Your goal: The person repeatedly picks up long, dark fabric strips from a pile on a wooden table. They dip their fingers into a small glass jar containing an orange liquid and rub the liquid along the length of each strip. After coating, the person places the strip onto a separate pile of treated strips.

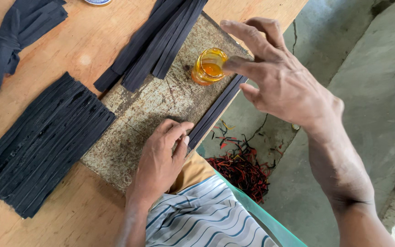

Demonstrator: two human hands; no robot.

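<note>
Fingers (pixel 177 132) of our left hand (pixel 158 160) press flat on the black strip (pixel 216 110) to steady it, while our right hand (pixel 280 77) hovers spread beside the glue jar (pixel 209 66).

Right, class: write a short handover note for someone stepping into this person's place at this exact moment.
Left hand: flat, pressing black strips at the near edge of the stained board.
Right hand: open, fingers spread, fingertip at the small jar of orange liquid, holding nothing.
Strip bundle lies across the board's far end; a big row of strips is on the table left of it.
Done or left: cannot tell from this view.
</note>
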